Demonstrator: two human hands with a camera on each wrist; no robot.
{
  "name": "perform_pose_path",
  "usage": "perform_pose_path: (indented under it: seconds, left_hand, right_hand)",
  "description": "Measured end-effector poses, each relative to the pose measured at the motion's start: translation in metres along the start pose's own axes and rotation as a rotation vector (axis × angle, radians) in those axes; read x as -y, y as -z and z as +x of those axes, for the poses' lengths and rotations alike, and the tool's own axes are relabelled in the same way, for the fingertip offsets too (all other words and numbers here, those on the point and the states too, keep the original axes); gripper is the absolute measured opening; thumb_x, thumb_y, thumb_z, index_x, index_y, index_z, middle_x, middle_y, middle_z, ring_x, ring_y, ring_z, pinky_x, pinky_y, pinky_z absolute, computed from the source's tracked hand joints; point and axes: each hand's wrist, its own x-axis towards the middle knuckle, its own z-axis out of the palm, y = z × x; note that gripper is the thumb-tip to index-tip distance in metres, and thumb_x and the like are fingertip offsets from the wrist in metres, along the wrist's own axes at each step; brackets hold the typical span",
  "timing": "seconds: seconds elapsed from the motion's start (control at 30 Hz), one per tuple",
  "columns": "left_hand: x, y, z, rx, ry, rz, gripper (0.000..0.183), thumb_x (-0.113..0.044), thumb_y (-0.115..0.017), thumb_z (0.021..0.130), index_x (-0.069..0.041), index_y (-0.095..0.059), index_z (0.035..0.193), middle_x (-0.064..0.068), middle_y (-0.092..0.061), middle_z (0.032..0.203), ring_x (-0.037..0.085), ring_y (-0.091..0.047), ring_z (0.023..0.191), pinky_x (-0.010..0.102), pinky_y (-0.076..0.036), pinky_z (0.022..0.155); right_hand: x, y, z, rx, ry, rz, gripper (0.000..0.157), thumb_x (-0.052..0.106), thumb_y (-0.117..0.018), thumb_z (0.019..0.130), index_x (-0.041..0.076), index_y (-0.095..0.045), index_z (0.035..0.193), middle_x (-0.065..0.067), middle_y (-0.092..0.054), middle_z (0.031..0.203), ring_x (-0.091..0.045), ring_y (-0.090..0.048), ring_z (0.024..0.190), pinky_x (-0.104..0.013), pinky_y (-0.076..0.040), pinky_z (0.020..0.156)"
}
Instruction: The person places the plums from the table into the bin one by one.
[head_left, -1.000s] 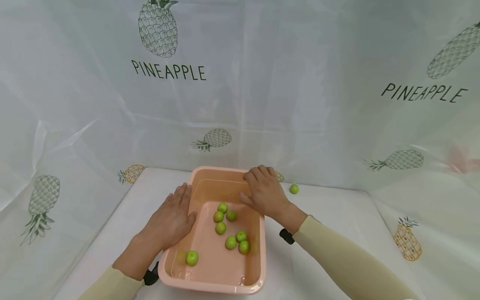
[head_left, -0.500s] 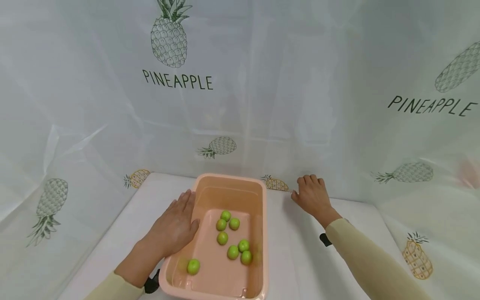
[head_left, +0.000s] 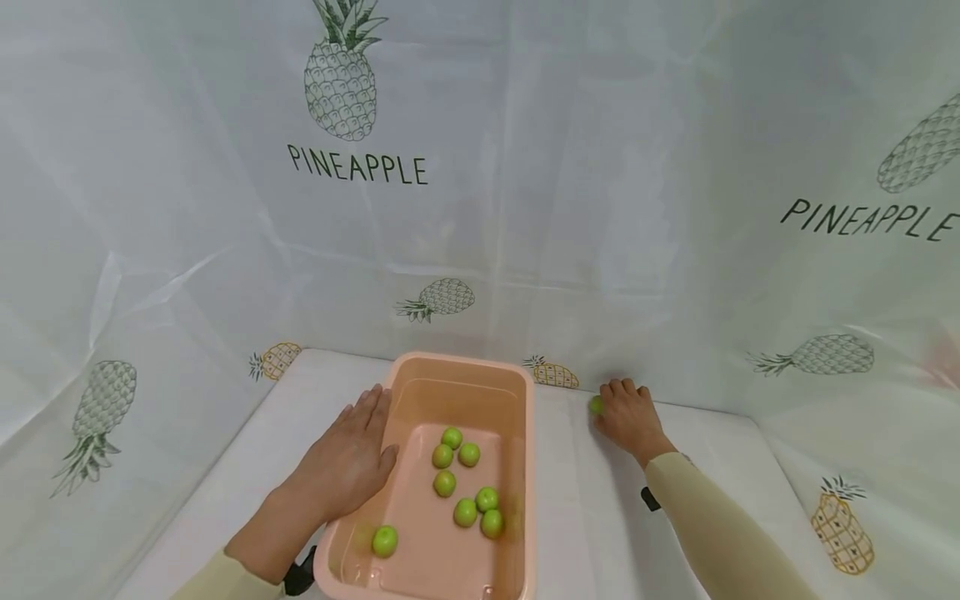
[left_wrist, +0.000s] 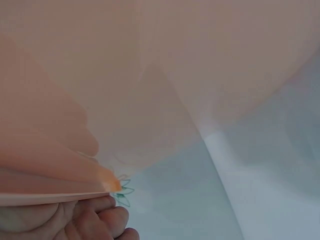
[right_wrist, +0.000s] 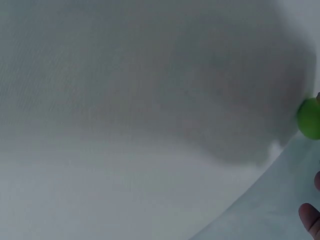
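A pink plastic basin (head_left: 459,364) stands on the white table, with several small round green fruits (head_left: 445,483) on its floor. My left hand (head_left: 347,462) rests along its left rim, fingers straight and thumb over the inner side. The left wrist view shows fingertips (left_wrist: 115,220) outside the basin wall. By the table's back edge my right hand (head_left: 628,419) reaches over a single green fruit (head_left: 596,405), partly hiding it. In the right wrist view that fruit (right_wrist: 310,119) is cut by the frame edge, and the visible fingertips (right_wrist: 309,215) stand apart from it.
A pale sheet (head_left: 585,208) printed with pineapples rises behind and beside the white table (head_left: 705,467). The basin's right wall (head_left: 528,467) stands between its fruits and my right arm.
My right hand has left the basin's far right rim, moved right, and come down over the lone fruit. The left hand stays on the rim. The head view has tilted slightly upward.
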Motion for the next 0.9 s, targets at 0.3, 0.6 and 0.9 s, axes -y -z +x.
perform_pose_path:
  seconds: [0.3,0.6,0.9]
  left_hand:
    - [-0.002,0.0,-0.001,0.007,0.001,0.014,0.074,-0.027,-0.06,0.104,0.013,-0.031,0.159,0.032,-0.033,0.166,0.046,-0.035,0.155,0.06,-0.034,0.124]
    - [-0.001,0.0,0.0,0.017,-0.007,0.017,0.074,-0.027,-0.059,0.105,0.014,-0.03,0.159,0.033,-0.031,0.166,0.048,-0.034,0.155,0.061,-0.034,0.124]
    - [-0.004,0.003,-0.001,0.023,-0.013,0.027,0.074,-0.026,-0.06,0.104,0.014,-0.03,0.159,0.034,-0.032,0.166,0.048,-0.034,0.154,0.062,-0.035,0.123]
  right_hand:
    - [0.005,-0.004,-0.004,0.037,-0.02,-0.016,0.035,0.022,-0.075,0.093,-0.003,-0.064,0.115,-0.017,-0.063,0.108,-0.037,-0.055,0.105,-0.055,-0.051,0.087]
    - [0.007,-0.001,-0.014,0.068,-0.05,0.009,0.036,0.025,-0.074,0.092,-0.003,-0.063,0.112,-0.016,-0.062,0.105,-0.036,-0.053,0.104,-0.055,-0.048,0.088]
    - [0.015,0.006,-0.025,0.074,-0.051,-0.031,0.048,0.044,-0.073,0.089,0.001,-0.054,0.099,-0.009,-0.049,0.089,-0.033,-0.048,0.092,-0.053,-0.043,0.086]
